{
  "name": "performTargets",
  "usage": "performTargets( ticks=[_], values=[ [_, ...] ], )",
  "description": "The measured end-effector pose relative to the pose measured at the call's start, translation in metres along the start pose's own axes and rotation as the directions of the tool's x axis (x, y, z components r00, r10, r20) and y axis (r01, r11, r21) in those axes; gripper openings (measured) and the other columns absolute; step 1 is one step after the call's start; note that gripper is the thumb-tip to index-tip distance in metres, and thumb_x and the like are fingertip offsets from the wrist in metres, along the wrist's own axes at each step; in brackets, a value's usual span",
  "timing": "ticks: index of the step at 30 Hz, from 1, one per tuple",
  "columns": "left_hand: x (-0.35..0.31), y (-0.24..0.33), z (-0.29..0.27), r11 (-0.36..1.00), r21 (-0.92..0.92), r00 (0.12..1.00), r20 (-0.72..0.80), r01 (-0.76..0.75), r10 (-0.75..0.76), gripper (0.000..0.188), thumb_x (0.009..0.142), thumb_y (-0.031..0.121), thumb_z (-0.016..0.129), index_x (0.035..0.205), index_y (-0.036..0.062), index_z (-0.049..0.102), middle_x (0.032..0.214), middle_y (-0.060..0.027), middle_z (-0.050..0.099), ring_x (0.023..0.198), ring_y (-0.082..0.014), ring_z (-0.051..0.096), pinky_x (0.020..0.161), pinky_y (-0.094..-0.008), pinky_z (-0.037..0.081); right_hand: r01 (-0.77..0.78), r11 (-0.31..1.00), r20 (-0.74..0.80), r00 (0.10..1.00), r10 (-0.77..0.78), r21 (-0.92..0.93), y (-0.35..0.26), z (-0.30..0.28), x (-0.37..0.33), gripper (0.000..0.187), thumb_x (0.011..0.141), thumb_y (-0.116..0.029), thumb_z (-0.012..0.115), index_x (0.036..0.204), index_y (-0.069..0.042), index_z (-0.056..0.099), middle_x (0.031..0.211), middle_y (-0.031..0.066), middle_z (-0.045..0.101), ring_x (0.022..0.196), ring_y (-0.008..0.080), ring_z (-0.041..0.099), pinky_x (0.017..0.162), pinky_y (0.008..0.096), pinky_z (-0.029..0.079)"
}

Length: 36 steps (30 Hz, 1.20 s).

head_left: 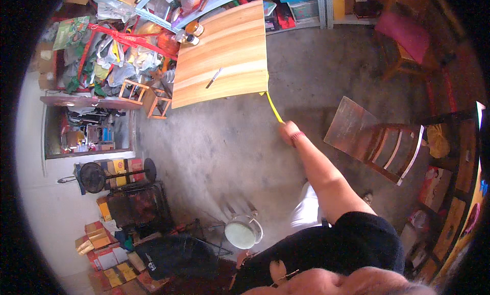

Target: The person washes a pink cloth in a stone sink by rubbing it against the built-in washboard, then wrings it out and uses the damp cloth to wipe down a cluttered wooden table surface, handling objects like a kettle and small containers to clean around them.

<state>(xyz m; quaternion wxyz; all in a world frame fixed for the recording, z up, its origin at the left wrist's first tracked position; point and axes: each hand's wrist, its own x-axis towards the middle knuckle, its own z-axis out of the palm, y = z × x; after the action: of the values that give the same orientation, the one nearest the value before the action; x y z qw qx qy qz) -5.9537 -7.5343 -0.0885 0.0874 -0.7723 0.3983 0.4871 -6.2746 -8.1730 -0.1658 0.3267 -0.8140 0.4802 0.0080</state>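
Observation:
My right hand [289, 132] reaches forward, closed around the lower end of a yellow strip [275, 109]. The strip runs up taut to the near right corner of a light wood-grain tabletop [224, 55], where a short loose end shows. A bit of it also lies along the board's right edge. On the board rests a slim pen-like thing [214, 77], part dark and part white; its kind is too small to tell. A patch of skin left of my dark shirt may be my left hand [244, 257]; its fingers do not show clearly.
Jars [193, 33] stand at the board's far left. Beyond are a red-framed rack [133, 39] of bags and metal shelving [326, 9]. A wooden chair [375, 136] is on the right, a round stool [240, 234] near me, cartons [109, 254] at lower left.

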Motion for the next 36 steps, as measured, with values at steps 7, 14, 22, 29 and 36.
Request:
performTargets(
  ticks=[7, 14, 22, 29, 36],
  values=[
    [0.008, -0.001, 0.007, 0.904, 0.102, 0.903, -0.072, -0.416, 0.424, 0.036, 0.089, 0.036, 0.059, 0.111, 0.0081, 0.059, 0.086, -0.0137, 0.066, 0.073, -0.022, 0.062, 0.068, -0.0371, 0.048, -0.359, -0.341, 0.494, 0.678, 0.545, 0.869, -0.008, 0.022, -0.173, 0.032, 0.096, -0.033, 0.041, 0.079, -0.008, 0.052, 0.057, -0.0014, 0.044, 0.04, 0.0128, 0.036, 0.037, 0.0299, 0.027],
    [0.09, 0.037, -0.018, 0.978, -0.204, 0.999, 0.028, -0.034, 0.041, 0.031, 0.084, 0.032, 0.059, 0.08, 0.0015, 0.056, 0.079, -0.0198, 0.064, 0.074, -0.0352, 0.064, 0.063, -0.043, 0.049, -0.217, -0.621, 0.503, 0.799, 0.33, 0.753, -0.007, -0.025, -0.269, 0.035, 0.097, -0.041, 0.04, 0.088, -0.01, 0.052, 0.058, -0.0029, 0.039, 0.039, 0.0087, 0.03, 0.034, 0.0252, 0.024],
    [0.079, 0.172, -0.08, 0.968, -0.038, 0.965, 0.078, -0.249, 0.252, 0.035, 0.081, 0.037, 0.057, 0.087, 0.0024, 0.052, 0.079, -0.0202, 0.062, 0.078, -0.0383, 0.061, 0.067, -0.0455, 0.046, -0.175, -0.811, 0.216, 0.974, -0.062, 0.558, -0.014, -0.053, -0.386, 0.042, 0.098, -0.044, 0.037, 0.103, -0.006, 0.055, 0.062, 0.0001, 0.042, 0.038, 0.0087, 0.027, 0.033, 0.0232, 0.024],
    [0.045, 0.28, -0.134, 0.972, 0.062, 0.971, 0.097, -0.227, 0.221, 0.061, 0.081, 0.037, 0.063, 0.122, -0.007, 0.051, 0.09, -0.0174, 0.068, 0.083, -0.0245, 0.065, 0.073, -0.0362, 0.05, -0.167, -0.815, 0.151, 0.984, -0.099, 0.554, -0.025, -0.064, -0.421, 0.044, 0.098, -0.043, 0.038, 0.106, -0.003, 0.054, 0.06, 0.0, 0.039, 0.037, 0.0084, 0.027, 0.033, 0.0228, 0.025],
    [0.039, 0.433, -0.141, 0.858, -0.071, 0.838, 0.191, -0.508, 0.512, 0.041, 0.089, 0.027, 0.063, 0.11, -0.007, 0.053, 0.095, -0.0125, 0.069, 0.083, -0.0183, 0.065, 0.072, -0.0312, 0.051, -0.199, -0.595, 0.241, 0.971, -0.011, 0.779, -0.045, -0.101, -0.432, 0.047, 0.097, -0.046, 0.041, 0.11, -0.004, 0.057, 0.059, -0.0015, 0.041, 0.038, 0.0081, 0.031, 0.035, 0.0226, 0.026]
  ],
)
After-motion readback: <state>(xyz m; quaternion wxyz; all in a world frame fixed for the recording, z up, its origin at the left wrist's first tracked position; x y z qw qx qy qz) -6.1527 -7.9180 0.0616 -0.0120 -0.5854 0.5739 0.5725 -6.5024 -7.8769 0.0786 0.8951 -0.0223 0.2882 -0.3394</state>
